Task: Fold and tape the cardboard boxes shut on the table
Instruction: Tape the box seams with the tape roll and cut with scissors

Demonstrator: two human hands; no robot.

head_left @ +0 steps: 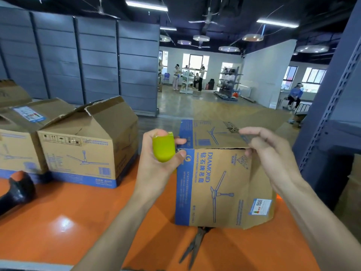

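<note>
**Hands with a tape roll over a cardboard box on an orange table**

A person's two bare arms reach in from the bottom of the frame over an orange table (78, 212). In the centre and slightly right stands a brown cardboard box (224, 182) with blue bands, a ceiling fan drawing and the word DIAMOND. Its top flaps are folded down flat.

The left hand (156, 155) is just left of the box's upper left corner. Its fingers and thumb are curled round a yellow-green tape roll (164, 146).

The right hand (269, 153) is at the box's upper right edge. Its fingertips and thumb are drawn together, pinching a thin clear strip of tape (245, 138) just above the top of the box.

A pair of dark scissors (195, 245) lies on the table at lower centre, its handles tucked under the near edge of the box.

At the left of the frame stand two more boxes side by side. The second box (84, 153) has loose, partly raised flaps, and the third box (15, 145) is cut off by the frame edge.

A black object (17, 190), too blurred to identify, lies at the far left edge of the table.
</note>
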